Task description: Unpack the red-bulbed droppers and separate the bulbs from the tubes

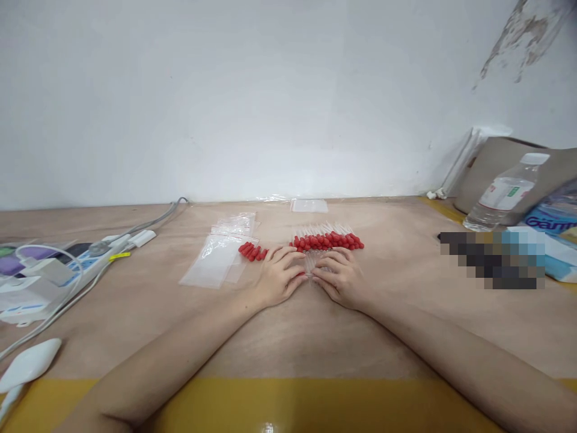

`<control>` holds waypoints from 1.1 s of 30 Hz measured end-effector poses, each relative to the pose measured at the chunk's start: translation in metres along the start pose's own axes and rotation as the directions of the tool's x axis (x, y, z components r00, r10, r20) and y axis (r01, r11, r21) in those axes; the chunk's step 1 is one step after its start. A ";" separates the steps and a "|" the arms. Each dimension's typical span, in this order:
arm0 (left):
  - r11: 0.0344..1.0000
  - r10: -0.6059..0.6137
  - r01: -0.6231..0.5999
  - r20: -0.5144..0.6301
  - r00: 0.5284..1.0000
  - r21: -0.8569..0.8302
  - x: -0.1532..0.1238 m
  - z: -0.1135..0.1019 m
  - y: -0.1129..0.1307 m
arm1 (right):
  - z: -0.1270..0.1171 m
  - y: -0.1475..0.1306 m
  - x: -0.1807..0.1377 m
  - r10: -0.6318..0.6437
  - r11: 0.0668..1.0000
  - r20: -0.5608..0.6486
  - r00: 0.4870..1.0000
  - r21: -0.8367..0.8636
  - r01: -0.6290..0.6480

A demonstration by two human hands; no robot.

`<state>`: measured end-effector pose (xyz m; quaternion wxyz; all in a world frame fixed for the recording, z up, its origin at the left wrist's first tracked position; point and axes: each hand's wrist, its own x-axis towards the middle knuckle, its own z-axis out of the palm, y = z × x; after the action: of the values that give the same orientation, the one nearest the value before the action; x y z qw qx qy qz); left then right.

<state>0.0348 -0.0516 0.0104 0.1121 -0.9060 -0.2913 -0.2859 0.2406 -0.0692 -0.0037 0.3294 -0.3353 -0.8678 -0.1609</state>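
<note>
My left hand [280, 275] and my right hand [337, 273] rest side by side on the wooden table [315, 337], fingers curled and fingertips meeting on a small clear plastic bag [312, 263] that they pinch between them. Just beyond the hands lies a row of several clear droppers with red bulbs [328, 239]. A smaller bunch of red-bulbed droppers [251, 251] lies to the left of my left hand. A pile of clear flat bags [220, 255] lies further left.
Another clear bag [309, 205] lies near the wall. At far left are a power strip, cables and small boxes [54, 270]. At right stand a water bottle [505, 195], a cardboard box [500, 165] and blue packets [556, 234].
</note>
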 end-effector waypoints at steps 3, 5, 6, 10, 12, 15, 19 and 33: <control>1.000 0.019 -0.019 0.034 0.999 0.007 0.000 -0.005 0.002 | -0.003 -0.001 -0.002 -0.013 0.999 0.006 1.000 -0.045 0.013; 1.000 0.014 -0.015 0.054 0.998 0.005 -0.001 -0.008 0.003 | -0.005 -0.001 -0.003 -0.012 0.998 0.020 1.000 -0.064 0.014; 1.000 0.009 -0.009 0.063 0.998 0.001 -0.001 -0.009 0.004 | -0.005 -0.001 -0.004 -0.011 0.997 0.030 0.999 -0.071 0.013; 1.000 -0.006 0.008 0.107 0.994 -0.027 -0.003 -0.011 0.006 | -0.006 -0.001 -0.005 -0.033 0.996 0.042 0.999 -0.085 0.037; 0.999 -0.004 0.009 0.125 0.992 -0.040 -0.004 -0.013 0.006 | -0.007 -0.001 -0.006 -0.058 0.994 0.035 0.998 -0.094 0.061; 0.999 0.002 0.005 0.150 0.989 -0.050 -0.003 -0.015 0.006 | -0.008 -0.001 -0.006 -0.080 0.990 0.029 0.996 -0.114 0.083; 0.998 0.010 0.000 0.164 0.986 -0.057 -0.003 -0.014 0.005 | -0.011 -0.003 -0.008 -0.054 0.994 0.051 0.997 -0.095 0.058; 0.859 -0.509 0.510 0.020 0.860 -0.040 -0.006 -0.035 -0.063 | -0.015 0.038 -0.013 0.486 0.856 0.004 0.874 -0.203 -0.475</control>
<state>-0.0224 -0.0162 0.0373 0.0113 -0.8004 -0.5145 -0.3075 0.2815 -0.0557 0.0007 0.3004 -0.5765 -0.7452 -0.1489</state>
